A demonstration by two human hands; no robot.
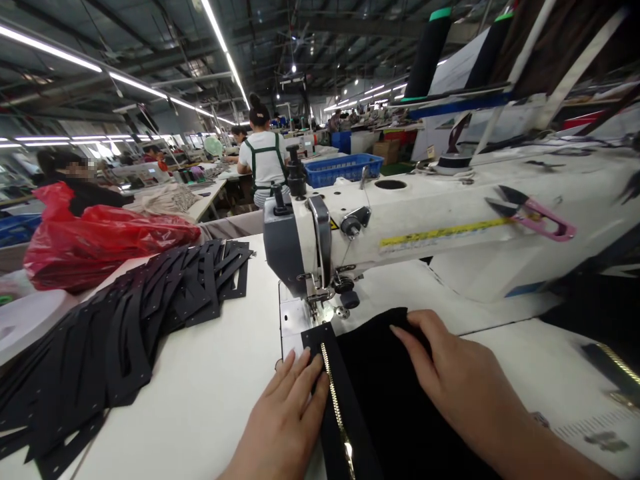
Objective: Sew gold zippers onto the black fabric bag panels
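A black strip with a gold zipper (336,400) runs from the bottom edge up to the presser foot of a white sewing machine (430,220). Black fabric (385,380) lies along the strip's right side. My left hand (293,407) rests flat on the strip's left edge, fingers extended just short of the needle area. My right hand (445,367) pinches the upper right edge of the black fabric between thumb and fingers. The strip's top end sits beneath the needle area.
Many black slotted strips (135,313) are piled on the left of the white table (200,387), by a red plastic bag (100,233). Pink-handled snips (545,223) lie on the machine arm. Another zipper piece (617,367) is at right. People work beyond, near a blue basket (345,170).
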